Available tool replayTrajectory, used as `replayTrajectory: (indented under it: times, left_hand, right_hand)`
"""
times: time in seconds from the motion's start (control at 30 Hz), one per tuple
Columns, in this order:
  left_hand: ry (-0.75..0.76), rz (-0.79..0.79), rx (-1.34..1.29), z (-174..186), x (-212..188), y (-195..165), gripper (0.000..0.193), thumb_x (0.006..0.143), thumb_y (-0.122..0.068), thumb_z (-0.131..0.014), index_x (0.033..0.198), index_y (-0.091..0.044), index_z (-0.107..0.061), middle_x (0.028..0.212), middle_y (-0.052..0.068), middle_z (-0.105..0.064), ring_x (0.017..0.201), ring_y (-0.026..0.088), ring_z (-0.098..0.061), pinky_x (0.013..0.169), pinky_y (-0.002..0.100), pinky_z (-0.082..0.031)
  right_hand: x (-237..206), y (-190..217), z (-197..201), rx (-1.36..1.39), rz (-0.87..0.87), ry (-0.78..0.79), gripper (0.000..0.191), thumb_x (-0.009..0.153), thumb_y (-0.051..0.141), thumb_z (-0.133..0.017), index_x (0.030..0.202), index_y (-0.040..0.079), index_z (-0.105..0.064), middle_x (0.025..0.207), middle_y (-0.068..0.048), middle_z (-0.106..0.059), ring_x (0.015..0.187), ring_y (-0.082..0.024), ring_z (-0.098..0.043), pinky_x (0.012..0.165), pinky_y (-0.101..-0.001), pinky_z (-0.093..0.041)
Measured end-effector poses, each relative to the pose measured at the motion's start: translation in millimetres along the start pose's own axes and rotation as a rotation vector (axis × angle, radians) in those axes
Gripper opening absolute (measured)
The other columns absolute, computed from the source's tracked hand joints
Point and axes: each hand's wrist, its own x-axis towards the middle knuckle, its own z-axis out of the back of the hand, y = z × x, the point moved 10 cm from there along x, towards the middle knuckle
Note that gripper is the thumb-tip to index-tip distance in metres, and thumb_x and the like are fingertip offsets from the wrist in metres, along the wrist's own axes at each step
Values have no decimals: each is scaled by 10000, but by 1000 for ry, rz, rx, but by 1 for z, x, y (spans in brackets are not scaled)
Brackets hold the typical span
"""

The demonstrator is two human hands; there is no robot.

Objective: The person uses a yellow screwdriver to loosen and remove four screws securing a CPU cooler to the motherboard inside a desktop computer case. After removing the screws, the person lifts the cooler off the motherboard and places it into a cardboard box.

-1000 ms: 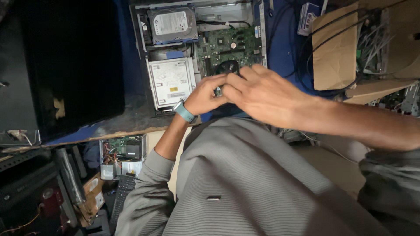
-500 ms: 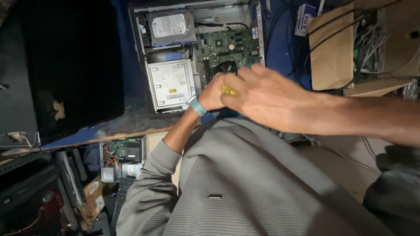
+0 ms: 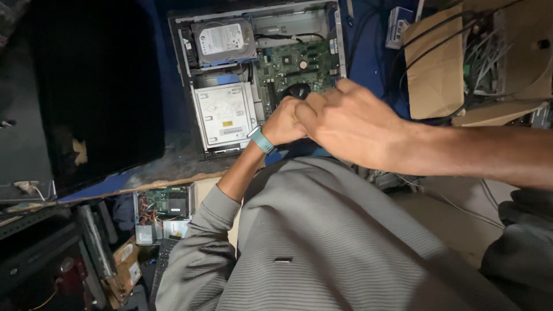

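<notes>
Two bare hands are meeting over the lower right part of an open grey metal desktop computer case (image 3: 183,69), which is lying flat on a worn blue-topped workbench (image 3: 167,167). Largest beside it, a big black flat panel (image 3: 95,86) is covering the bench to the left, and a torn brown cardboard box (image 3: 438,69) stuffed with black and grey cables is sitting to the right. Inside the case, a green motherboard (image 3: 299,60) is filling the right half, a pale silver rectangular drive box (image 3: 224,115) is lying lower left, and a silver hard disk (image 3: 223,39) is resting above it. The right hand (image 3: 354,126) is curling loosely over the board's lower edge, fingers bent; whether it is gripping anything I cannot tell. The left hand (image 3: 283,124), wearing a light blue wristband (image 3: 261,140), is closing into a fist against the right hand's fingers, its contents hidden. Below the bench, a smaller opened circuit unit (image 3: 164,207) is sitting.
</notes>
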Motion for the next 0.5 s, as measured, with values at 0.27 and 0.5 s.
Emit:
replayTrajectory:
  times: [0.27, 0.5]
  left_hand:
    - [51, 75, -24, 1, 0, 5, 204, 734, -169, -780, 784, -13, -658, 758, 177, -675, 727, 370, -692, 677, 410, -554]
    - [33, 176, -130, 4, -4, 7, 185, 759, -167, -768, 784, -18, -662, 766, 181, -684, 746, 376, -696, 683, 408, -552]
  right_hand:
    - [1, 6, 8, -31, 59, 14, 303, 854, 152, -649, 1113, -2, -612, 947, -93, -634, 841, -242, -661, 751, -373, -518]
    - [-5, 11, 23, -5, 135, -153, 386, 690, 108, -665, 1063, 16, -628, 948, -95, -637, 814, -229, -663, 724, -366, -538]
